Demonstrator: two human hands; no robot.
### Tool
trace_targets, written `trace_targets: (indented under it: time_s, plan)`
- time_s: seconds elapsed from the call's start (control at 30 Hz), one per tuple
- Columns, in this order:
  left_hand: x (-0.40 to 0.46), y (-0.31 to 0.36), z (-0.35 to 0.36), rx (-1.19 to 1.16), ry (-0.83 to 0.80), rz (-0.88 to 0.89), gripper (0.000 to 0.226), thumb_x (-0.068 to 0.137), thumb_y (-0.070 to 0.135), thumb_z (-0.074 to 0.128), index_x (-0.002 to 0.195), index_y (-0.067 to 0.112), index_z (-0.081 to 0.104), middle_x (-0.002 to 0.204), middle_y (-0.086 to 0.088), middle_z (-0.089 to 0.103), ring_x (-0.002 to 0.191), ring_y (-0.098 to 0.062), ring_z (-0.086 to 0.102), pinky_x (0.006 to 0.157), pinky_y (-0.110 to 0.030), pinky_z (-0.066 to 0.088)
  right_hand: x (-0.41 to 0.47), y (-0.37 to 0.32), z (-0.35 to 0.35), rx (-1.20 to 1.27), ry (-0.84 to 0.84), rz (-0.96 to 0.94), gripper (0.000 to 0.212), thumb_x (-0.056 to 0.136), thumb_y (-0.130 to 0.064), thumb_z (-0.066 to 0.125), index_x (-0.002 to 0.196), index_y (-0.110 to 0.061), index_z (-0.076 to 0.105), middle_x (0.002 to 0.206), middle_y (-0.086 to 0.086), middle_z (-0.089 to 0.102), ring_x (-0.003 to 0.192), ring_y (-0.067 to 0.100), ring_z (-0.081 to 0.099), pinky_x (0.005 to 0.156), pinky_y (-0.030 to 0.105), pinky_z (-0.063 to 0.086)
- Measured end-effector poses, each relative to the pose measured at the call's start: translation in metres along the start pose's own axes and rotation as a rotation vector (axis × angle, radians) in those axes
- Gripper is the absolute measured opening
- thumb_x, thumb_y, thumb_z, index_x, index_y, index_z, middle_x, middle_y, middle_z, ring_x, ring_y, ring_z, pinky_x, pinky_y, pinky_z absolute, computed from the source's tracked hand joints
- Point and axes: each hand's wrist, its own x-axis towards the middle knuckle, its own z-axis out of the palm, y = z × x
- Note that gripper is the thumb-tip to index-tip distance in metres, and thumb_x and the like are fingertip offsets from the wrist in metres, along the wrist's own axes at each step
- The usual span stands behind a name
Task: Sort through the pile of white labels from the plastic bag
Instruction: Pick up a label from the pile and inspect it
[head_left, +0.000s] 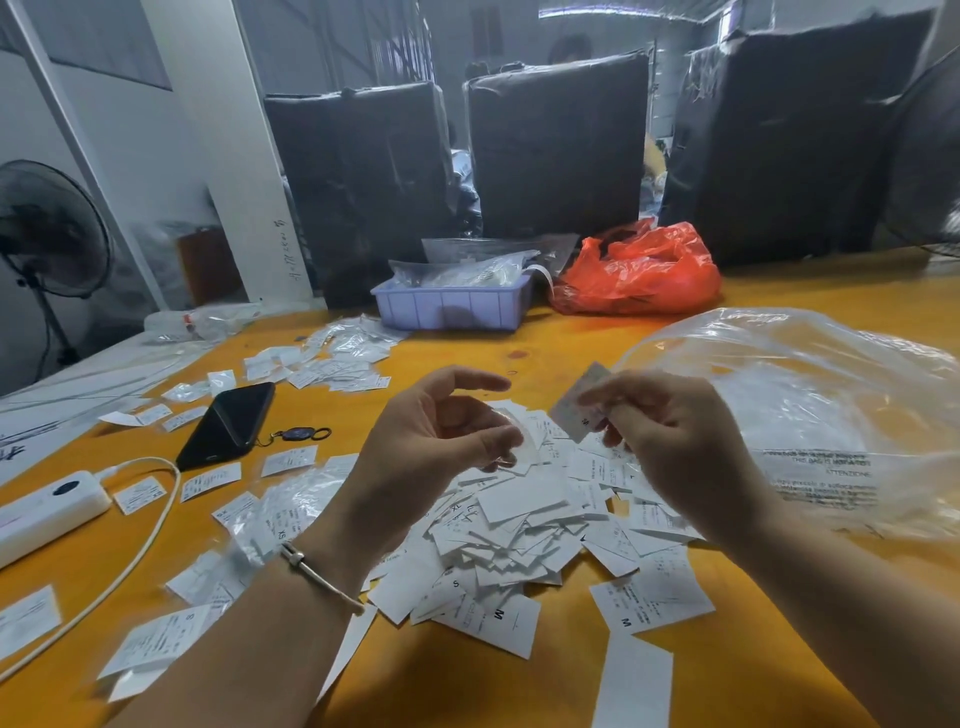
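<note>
A person's two hands work above a pile of white labels (519, 525) heaped at the middle of an orange worktop (727, 649), near its front edge. The right hand (670, 436) pinches a single label (579, 402) between thumb and fingertips and holds it tilted, clear of the heap. The left hand (441, 441), a thin bracelet (317, 571) at its wrist, hovers over the pile with fingers loosely curled; something small and clear seems to sit against its fingers, but whether it is gripped cannot be told.

The clear plastic bag (810, 415) lies crumpled toward the right edge, touching the heap. More labels lie scattered toward the left edge around a black phone (228, 423), a white power strip (47, 506) and its cable (130, 561). Toward the far edge stand a lavender bin (452, 306) and a red plastic bag (639, 275).

The labels look like thin paper slips: very light, flexible, easily creased, and apt to slide over one another or drift in a draught; a fan (47, 228) stands beyond the left edge. Lying flat and overlapped, each is probably best taken by a raised corner or free edge with a light fingertip pinch, as the right hand does. Printed size letters show on several, which likely guide the sorting.
</note>
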Motion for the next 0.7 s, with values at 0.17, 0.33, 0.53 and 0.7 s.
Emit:
trace_targets:
  time_s: [0.17,0.33,0.53,0.7]
  plan:
    - [-0.0017,0.0007,0.0024,0.030,-0.222,-0.077,0.052,0.073,0.005,0.080,0.120,0.013,0.061,0.084,-0.007,0.074,0.077,-0.018,0.071,0.071,-0.024,0.056,-0.0012,-0.0064,0.0043,0.166,-0.384,0.144,0.016,0.089,-0.027,0.062,0.085,-0.020,0.077,0.075,-0.002,0.072,0.065,0.003,0.059,0.056,0.012,0.043]
    - [-0.0021,0.0011,0.0031,0.171,-0.233,-0.098,0.043,0.080,0.001,0.077,0.118,0.017,0.062,0.093,-0.007,0.076,0.089,-0.019,0.073,0.080,-0.028,0.059,-0.0028,-0.0058,0.0022,0.132,-0.510,0.088,0.031,0.067,-0.047,0.073,0.077,-0.017,0.077,0.070,-0.002,0.070,0.066,0.007,0.061,0.062,0.017,0.045]
    - [0.0015,0.0010,0.0021,0.064,0.068,-0.081,0.039,0.074,0.012,0.080,0.111,0.016,0.066,0.086,-0.009,0.076,0.072,-0.012,0.064,0.064,-0.021,0.049,-0.0008,-0.0036,-0.0002,0.291,-0.434,0.146,0.022,0.069,-0.033,0.074,0.071,-0.011,0.076,0.065,0.009,0.067,0.060,0.011,0.056,0.057,0.016,0.044]
    - [0.0015,-0.0004,0.0048,-0.190,-0.021,-0.161,0.044,0.062,0.031,0.079,0.103,0.014,0.072,0.099,-0.004,0.075,0.087,-0.011,0.068,0.078,-0.025,0.050,-0.0075,-0.0031,0.0090,0.404,-0.256,0.143,0.015,0.074,-0.026,0.074,0.073,-0.012,0.077,0.061,0.002,0.068,0.057,0.008,0.056,0.054,0.015,0.042]
